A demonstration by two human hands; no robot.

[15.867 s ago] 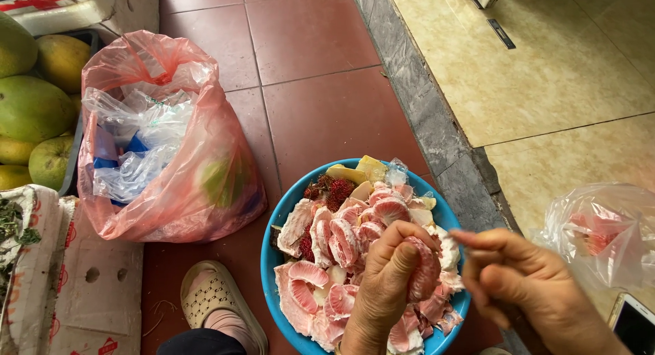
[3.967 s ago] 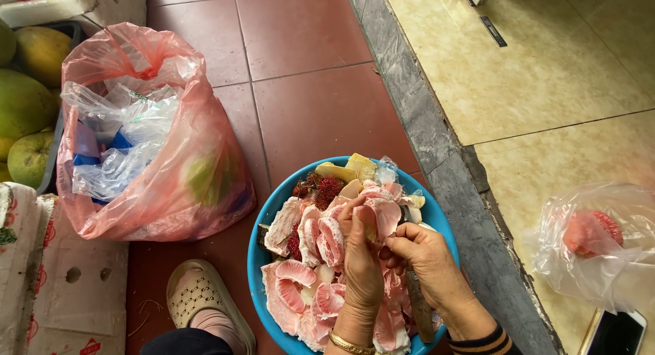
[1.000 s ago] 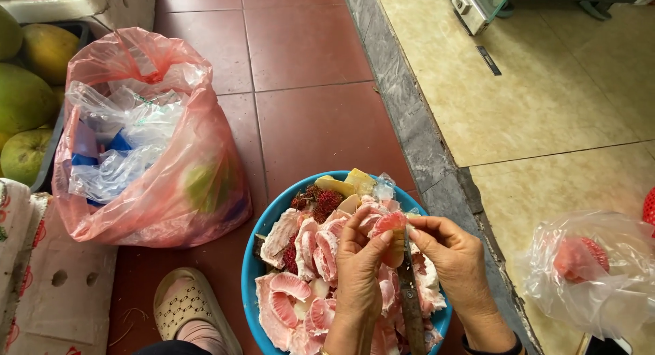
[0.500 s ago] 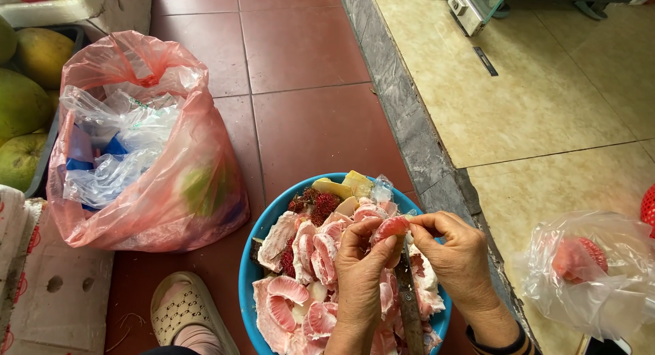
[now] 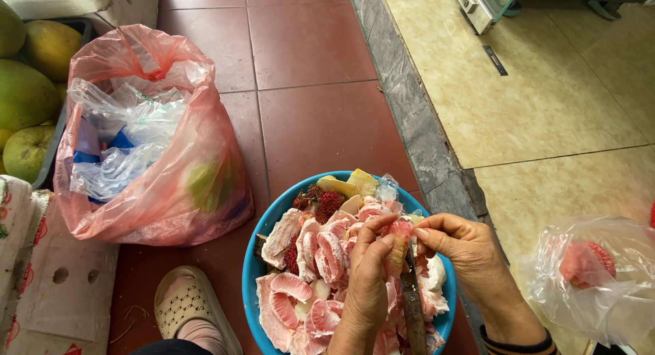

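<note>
Head view: both hands met over the blue bowl [image 5: 254, 273], at its 2 o'clock side, so scraps would land on the pile. Left hand [image 5: 365, 280] pinched a pink pomelo segment [image 5: 399, 233] from 9 o'clock; right hand [image 5: 471, 256] pinched its membrane from 3 o'clock, fingertips nearly touching, probably to peel it. A knife [image 5: 411, 307] pointed toward 6, under the right hand; exact grip unclear. Red bag [image 5: 198, 191] sat open at 10 o'clock of the bowl, likely for waste. Clear bag [image 5: 600, 280] with peeled flesh lay at 3 o'clock.
</note>
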